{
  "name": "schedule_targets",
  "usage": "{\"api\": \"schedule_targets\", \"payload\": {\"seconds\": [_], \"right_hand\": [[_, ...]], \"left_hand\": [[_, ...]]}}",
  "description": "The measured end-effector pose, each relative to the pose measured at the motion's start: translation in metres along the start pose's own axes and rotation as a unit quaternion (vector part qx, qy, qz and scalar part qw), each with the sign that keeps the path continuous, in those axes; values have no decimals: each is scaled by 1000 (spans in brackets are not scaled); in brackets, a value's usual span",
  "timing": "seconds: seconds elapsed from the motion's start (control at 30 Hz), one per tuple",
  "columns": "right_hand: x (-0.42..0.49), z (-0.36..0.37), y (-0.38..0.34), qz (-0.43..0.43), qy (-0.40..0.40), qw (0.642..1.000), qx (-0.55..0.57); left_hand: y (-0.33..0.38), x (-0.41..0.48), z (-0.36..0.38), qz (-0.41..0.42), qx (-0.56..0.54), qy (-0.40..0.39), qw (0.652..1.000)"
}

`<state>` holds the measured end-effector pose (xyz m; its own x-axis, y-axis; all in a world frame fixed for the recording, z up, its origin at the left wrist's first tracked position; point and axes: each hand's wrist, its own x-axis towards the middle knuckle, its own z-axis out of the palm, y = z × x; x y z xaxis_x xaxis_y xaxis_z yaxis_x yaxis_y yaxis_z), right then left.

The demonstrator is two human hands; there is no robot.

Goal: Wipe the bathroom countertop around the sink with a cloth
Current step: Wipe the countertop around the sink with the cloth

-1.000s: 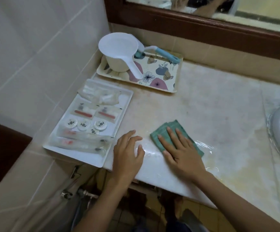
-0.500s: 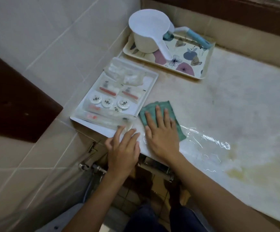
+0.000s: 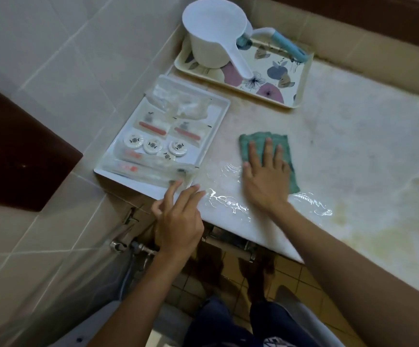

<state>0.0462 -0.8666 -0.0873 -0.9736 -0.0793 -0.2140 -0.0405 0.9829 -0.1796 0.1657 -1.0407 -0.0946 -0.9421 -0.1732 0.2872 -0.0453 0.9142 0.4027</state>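
On the pale marble countertop (image 3: 341, 136), right of the white amenity tray (image 3: 218, 110), I see the green cloth (image 3: 258, 139) lying flat: folded, fuzzy, its far edge showing past my fingers. My right hand (image 3: 266, 179) presses it down, palm flat, fingers spread, gripping nothing. Streaks of water (image 3: 228, 201) glisten nearer. My left hand (image 3: 178, 219) hovers open at the tray's near corner, holding nothing. The floral tray (image 3: 291, 78) with a white dipper (image 3: 211, 38) sits farther off.
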Motion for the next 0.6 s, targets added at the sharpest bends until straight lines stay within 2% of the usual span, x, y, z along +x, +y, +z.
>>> {"api": "schedule_targets", "payload": {"seconds": [0.1,0.17,0.23,0.33,0.47,0.6], "right_hand": [[-50,19,-31,-104,6,995,-3],[-84,26,-22,-158,14,987,-11],[-108,26,9,-169,6,985,-29],[-129,16,73,-126,8,991,-47],[-116,-4,144,-31,0,999,-31],[-70,-13,146,98,29,995,11]], "left_hand": [[14,1,-4,-38,-35,2,999],[26,3,-4,-33,-79,9,996],[38,6,-1,-16,-139,-5,990],[56,13,12,-7,-189,-52,981],[81,29,38,32,-174,-113,978],[102,42,49,64,-177,-141,972]]}}
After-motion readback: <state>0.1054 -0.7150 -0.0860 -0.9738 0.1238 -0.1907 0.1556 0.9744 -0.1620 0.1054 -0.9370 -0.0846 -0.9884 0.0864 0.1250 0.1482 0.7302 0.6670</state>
